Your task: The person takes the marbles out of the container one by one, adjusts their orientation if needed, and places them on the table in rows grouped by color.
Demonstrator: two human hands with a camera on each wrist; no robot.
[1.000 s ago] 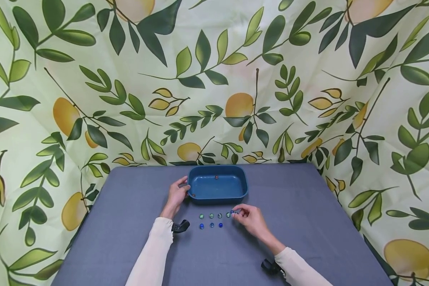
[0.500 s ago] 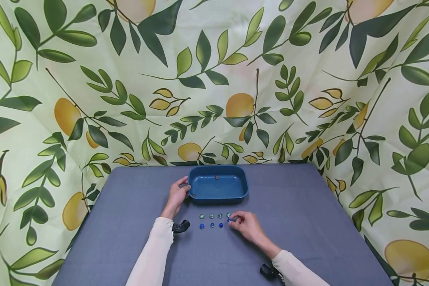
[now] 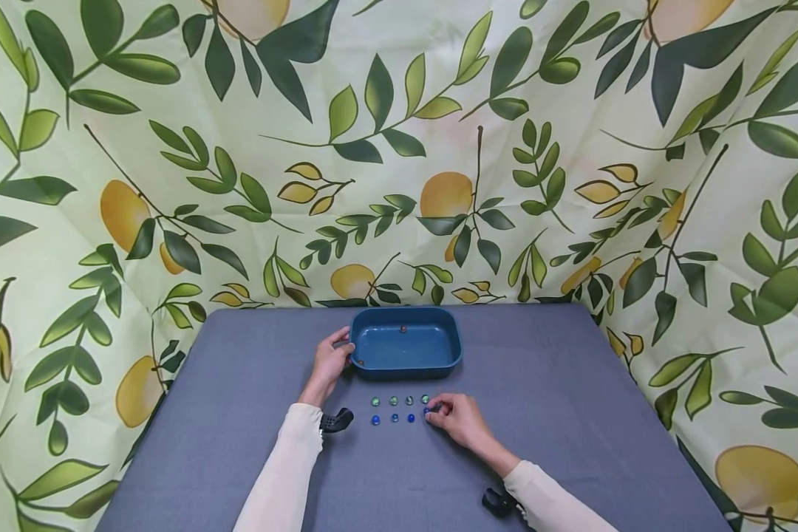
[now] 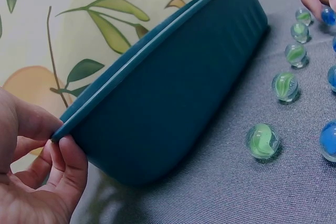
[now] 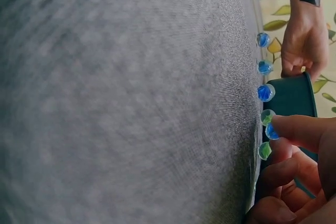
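My left hand [image 3: 329,363] pinches the left end of a blue plastic bin [image 3: 406,374], thumb outside the rim, as the left wrist view shows. Two small brownish marbles lie inside the bin, one near the back wall [image 3: 403,329]. In front of it, clear marbles with green swirls [image 4: 262,141] form a row on the cloth. Nearer to me runs a row of blue marbles [image 3: 375,420]. My right hand [image 3: 460,420] is at the right end of this blue row, pinching a blue marble [image 5: 272,131] between thumb and fingertip, close to the cloth.
A grey cloth [image 3: 239,414] covers the table. Behind and beside it hangs a pale curtain [image 3: 372,162] printed with leaves and fruit. Each wrist wears a black camera mount, such as the left mount [image 3: 337,421].
My right hand has moved slightly toward me and left, bringing the blue marble from beside the green row's end to the end of the blue row. My left hand stays on the bin.
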